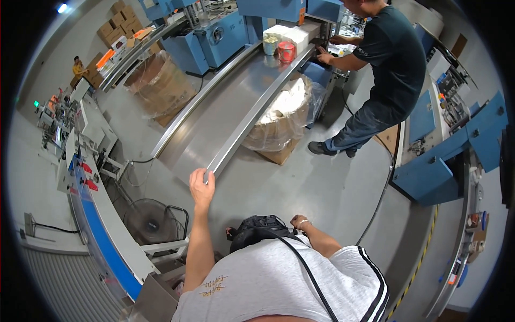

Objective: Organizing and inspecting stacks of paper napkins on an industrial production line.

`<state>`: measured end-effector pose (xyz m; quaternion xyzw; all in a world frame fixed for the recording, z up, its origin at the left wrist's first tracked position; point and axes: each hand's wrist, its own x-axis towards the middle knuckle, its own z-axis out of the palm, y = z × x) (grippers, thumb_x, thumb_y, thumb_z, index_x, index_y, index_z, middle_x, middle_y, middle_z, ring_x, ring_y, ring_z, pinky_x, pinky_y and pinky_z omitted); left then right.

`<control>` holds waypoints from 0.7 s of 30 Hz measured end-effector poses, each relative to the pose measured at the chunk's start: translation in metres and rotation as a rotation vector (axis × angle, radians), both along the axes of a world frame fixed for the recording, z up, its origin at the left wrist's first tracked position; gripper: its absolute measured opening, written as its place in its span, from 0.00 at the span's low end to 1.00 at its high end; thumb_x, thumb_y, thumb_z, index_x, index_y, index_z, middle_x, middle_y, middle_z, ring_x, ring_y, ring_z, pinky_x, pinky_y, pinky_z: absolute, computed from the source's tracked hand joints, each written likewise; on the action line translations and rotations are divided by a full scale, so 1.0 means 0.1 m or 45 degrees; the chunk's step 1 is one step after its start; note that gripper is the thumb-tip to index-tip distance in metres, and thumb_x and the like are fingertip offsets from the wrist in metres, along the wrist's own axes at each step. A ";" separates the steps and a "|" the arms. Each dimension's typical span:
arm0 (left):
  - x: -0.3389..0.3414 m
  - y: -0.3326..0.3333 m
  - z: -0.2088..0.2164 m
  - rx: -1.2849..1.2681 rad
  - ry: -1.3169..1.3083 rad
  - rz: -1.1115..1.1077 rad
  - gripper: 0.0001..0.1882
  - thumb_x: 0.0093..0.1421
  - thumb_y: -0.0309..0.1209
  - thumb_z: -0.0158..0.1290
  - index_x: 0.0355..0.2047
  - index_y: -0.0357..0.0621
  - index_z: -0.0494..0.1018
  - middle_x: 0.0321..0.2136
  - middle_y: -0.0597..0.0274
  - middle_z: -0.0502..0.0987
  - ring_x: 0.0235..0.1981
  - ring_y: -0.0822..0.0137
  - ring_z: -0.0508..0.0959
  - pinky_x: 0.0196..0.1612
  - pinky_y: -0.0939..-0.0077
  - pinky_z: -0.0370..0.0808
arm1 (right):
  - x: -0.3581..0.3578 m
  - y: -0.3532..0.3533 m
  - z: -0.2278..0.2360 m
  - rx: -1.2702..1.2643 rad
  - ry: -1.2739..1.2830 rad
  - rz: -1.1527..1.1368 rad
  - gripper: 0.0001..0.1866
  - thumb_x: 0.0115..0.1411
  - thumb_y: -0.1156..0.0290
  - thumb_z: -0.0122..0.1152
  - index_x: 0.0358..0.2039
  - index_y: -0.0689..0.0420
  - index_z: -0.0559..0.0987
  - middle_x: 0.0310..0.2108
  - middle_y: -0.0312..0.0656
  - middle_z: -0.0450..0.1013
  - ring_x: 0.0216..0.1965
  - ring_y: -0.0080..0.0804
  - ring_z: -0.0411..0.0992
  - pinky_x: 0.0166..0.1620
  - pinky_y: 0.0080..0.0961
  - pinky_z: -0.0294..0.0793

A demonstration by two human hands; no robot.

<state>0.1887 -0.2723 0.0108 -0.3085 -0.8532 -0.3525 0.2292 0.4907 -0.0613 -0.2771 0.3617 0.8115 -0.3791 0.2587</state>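
Note:
My left hand (201, 188) grips the near end of the raised rim of a long steel chute (198, 123), with its fingers over the corner. The chute slopes away to blue machinery. At its far end stand a greenish tin (270, 45) and a red tin (286, 52), beside white blocks (289, 35). My right hand (299, 220) hangs low beside the black bag (260, 231) at my waist, a white band on its wrist. Its fingers are small and partly hidden; whether it holds anything does not show.
A co-worker (394, 59) in dark clothes reaches toward the machine at the chute's far end. Under the chute stands a plastic-lined carton (279, 121); another carton (161, 86) is behind it. A floor fan (153, 221) and a blue-belted conveyor (107, 247) stand left. A cable (379, 201) crosses the floor.

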 end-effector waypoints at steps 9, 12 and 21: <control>0.01 0.01 -0.01 0.025 -0.016 -0.014 0.12 0.53 0.31 0.56 0.34 0.36 0.73 0.35 0.50 0.74 0.38 0.50 0.72 0.42 0.60 0.69 | 0.06 0.00 -0.01 0.002 -0.040 -0.022 0.19 0.50 0.58 0.53 0.38 0.54 0.81 0.32 0.47 0.78 0.33 0.38 0.78 0.40 0.28 0.76; 0.00 0.01 -0.01 0.027 -0.016 -0.011 0.12 0.53 0.31 0.56 0.33 0.35 0.73 0.35 0.50 0.74 0.38 0.50 0.72 0.42 0.60 0.69 | 0.06 0.01 0.13 -0.030 -0.038 -0.035 0.18 0.51 0.58 0.54 0.38 0.54 0.81 0.32 0.48 0.78 0.31 0.37 0.78 0.37 0.28 0.77; -0.01 0.01 -0.03 0.043 -0.016 -0.008 0.12 0.52 0.31 0.57 0.33 0.35 0.73 0.34 0.49 0.74 0.37 0.50 0.72 0.42 0.60 0.69 | 0.04 0.02 0.39 -0.125 -0.145 -0.085 0.19 0.50 0.58 0.53 0.39 0.53 0.81 0.43 0.47 0.75 0.47 0.43 0.72 0.52 0.31 0.70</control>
